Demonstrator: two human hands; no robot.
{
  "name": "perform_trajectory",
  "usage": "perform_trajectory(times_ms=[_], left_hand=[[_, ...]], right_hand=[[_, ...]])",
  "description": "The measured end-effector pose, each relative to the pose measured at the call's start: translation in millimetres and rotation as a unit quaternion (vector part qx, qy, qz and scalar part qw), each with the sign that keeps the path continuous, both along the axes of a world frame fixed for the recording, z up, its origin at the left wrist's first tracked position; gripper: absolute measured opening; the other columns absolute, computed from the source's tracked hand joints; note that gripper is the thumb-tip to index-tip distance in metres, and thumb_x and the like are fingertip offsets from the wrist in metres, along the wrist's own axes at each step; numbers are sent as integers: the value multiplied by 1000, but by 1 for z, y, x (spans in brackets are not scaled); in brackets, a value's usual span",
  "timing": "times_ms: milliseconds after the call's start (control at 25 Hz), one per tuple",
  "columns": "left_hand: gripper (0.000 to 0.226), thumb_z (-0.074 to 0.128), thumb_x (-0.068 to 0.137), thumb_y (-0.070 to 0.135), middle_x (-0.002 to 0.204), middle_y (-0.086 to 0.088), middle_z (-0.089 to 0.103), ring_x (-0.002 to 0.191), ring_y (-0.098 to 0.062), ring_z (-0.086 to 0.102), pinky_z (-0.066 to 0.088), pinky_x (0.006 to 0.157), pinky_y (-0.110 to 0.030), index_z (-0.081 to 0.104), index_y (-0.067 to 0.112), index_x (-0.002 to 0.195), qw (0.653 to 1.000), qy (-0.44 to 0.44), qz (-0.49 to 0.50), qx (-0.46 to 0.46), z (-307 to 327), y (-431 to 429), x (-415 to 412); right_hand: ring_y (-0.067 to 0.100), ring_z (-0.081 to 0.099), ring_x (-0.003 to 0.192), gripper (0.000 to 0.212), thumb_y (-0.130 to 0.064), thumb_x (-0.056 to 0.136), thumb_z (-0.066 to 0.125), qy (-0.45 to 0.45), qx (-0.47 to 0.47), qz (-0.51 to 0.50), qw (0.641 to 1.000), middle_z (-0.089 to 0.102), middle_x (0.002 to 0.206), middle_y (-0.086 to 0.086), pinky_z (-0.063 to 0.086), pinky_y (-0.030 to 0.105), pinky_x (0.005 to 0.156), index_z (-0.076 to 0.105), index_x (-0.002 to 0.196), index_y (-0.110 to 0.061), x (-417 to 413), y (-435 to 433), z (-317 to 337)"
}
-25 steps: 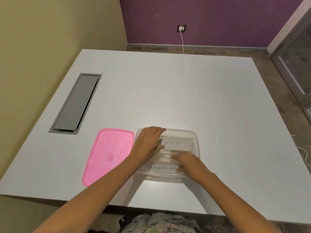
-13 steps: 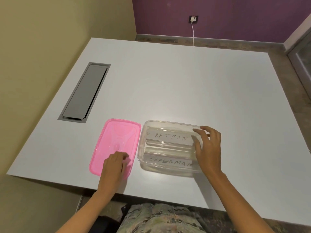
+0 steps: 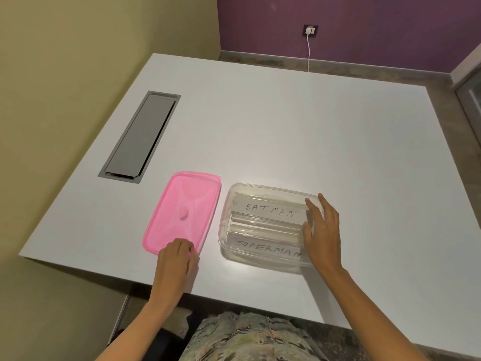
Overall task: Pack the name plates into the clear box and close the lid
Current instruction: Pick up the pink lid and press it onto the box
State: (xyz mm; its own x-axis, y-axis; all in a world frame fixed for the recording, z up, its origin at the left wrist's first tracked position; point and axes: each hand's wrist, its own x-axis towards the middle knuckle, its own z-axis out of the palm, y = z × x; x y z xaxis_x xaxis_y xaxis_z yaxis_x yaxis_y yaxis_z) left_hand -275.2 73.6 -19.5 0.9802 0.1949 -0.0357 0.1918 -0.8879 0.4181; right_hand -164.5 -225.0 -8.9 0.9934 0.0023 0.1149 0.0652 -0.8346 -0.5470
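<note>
Name plates (image 3: 270, 211) sit boxed; your left hand (image 3: 175, 259) fingers pinch the pink lid (image 3: 182, 212) corner near the tabletop's front edge, right hand (image 3: 322, 230) spread wide—lid may slip.

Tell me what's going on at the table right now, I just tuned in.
A person is packing name plates into a clear box on a white table. Two plates, marked BATMAN and SUPERMAN, already lie inside. The right hand rests open against the box's right end, steadying it. The left hand is on the near edge of the pink lid, which lies flat on the table beside the box. The box is not yet closed.
</note>
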Motion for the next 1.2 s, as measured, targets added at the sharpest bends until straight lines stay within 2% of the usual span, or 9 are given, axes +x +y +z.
perform_trajectory(times_ms=[200, 320, 400, 480, 560, 760, 840, 1000, 1200], left_hand=[[14, 43, 97, 10, 100, -2, 55, 94, -16, 49, 39, 78, -27, 55, 8, 104, 970, -123, 163, -131, 40, 7, 32], [20, 34, 100, 14, 98, -2, 55, 91, -17, 52, 42, 75, -25, 53, 10, 102, 921, -205, 262, -204, 75, 8, 55], [25, 29, 102, 20, 97, -3, 56, 87, -13, 53, 43, 69, -10, 52, 11, 102, 886, -229, 303, -266, 95, 2, 66], [26, 26, 102, 22, 92, 1, 55, 80, 3, 54, 38, 60, 4, 50, 16, 98, 862, -256, 305, -313, 112, -7, 74], [25, 25, 102, 22, 84, 9, 52, 72, 14, 51, 37, 61, 5, 49, 19, 94, 845, -292, 293, -338, 125, -17, 81], [34, 25, 101, 15, 67, 29, 57, 67, 11, 49, 38, 67, -3, 46, 31, 78, 814, -360, 241, -388, 150, -33, 97], [35, 26, 101, 15, 65, 25, 56, 64, 9, 48, 38, 65, -4, 45, 30, 76, 808, -359, 221, -411, 153, -42, 102], [36, 27, 101, 17, 65, 8, 46, 55, 3, 43, 36, 56, -7, 46, 29, 73, 825, -308, 218, -421, 147, -63, 110], [35, 27, 100, 20, 70, 8, 54, 61, -10, 52, 37, 51, -6, 52, 23, 76, 895, -152, 199, -370, 122, -85, 123]], right_hand=[[26, 30, 137, 52, 6, 88, 54, 0, 8, -1, 1000, 33, 152, 7, 43, 45, 105, 47, 135, -14, 0, 0, -1], [25, 31, 138, 49, 1, 90, 54, 0, 10, -5, 1000, 33, 152, 7, 42, 47, 107, 46, 136, -14, 0, 0, 0], [24, 27, 141, 51, -8, 93, 53, 10, 30, -18, 999, 30, 154, 5, 36, 47, 112, 38, 142, -15, -1, 0, 2], [18, 19, 144, 55, -20, 97, 48, 26, 78, -47, 996, 24, 157, 1, 26, 43, 117, 26, 147, -19, 0, 4, 9], [13, 18, 144, 54, -28, 99, 43, 20, 130, -75, 988, 24, 157, -4, 21, 35, 118, 20, 148, -24, 3, 8, 23], [-1, 33, 133, 49, -42, 99, 32, -14, 236, -91, 967, 36, 150, -10, 24, 20, 108, 25, 145, -29, 9, 12, 59], [-2, 42, 123, 44, -43, 99, 29, -15, 265, -90, 960, 46, 139, -13, 31, 13, 101, 33, 141, -29, 5, 10, 67], [11, 51, 69, 26, -34, 99, 23, -32, 248, -124, 960, 56, 78, -12, 41, 30, 64, 48, 95, -28, -12, 5, 67], [9, 51, 59, 51, -47, 97, 10, -27, 195, -252, 947, 51, 61, -7, 37, 25, 54, 47, 74, -20, -31, -2, 50]])
